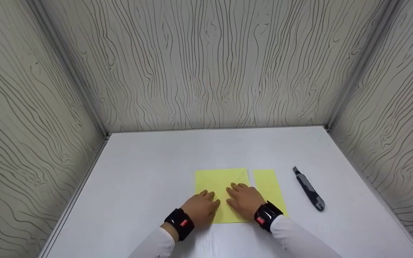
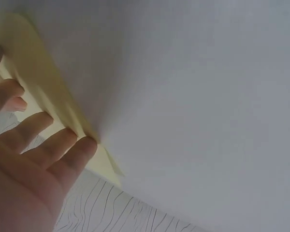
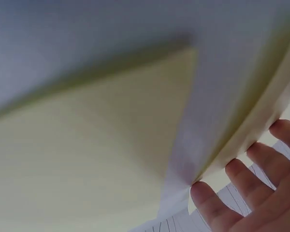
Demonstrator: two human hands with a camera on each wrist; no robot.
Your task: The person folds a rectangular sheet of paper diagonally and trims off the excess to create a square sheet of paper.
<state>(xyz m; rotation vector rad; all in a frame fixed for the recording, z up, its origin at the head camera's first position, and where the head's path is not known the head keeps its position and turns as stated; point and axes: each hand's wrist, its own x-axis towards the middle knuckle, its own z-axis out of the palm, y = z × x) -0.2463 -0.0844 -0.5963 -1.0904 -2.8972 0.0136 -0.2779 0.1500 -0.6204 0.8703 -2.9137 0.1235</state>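
Note:
A yellow sheet of paper [image 1: 221, 177] lies on the white table, its near part under both hands. My left hand [image 1: 199, 209] rests on its left side, fingertips pressing the paper. On the right side, my right hand [image 1: 245, 201] presses with its fingers spread. Both wrist views show fingertips touching the paper, as with the left hand [image 2: 34, 154] and the right hand [image 3: 261, 188]. A narrower yellow paper strip [image 1: 266, 181] lies just right of the sheet, across a thin gap, partly hidden by the right wrist. In the right wrist view this strip [image 3: 101, 145] looks large and close.
Right of the strip lies a grey and black utility knife [image 1: 309, 190], its blade end pointing away from me. The white table [image 1: 149, 161] meets panels with a wood-grain pattern [image 1: 206, 71] at the back and both sides. Black bands wrap both wrists.

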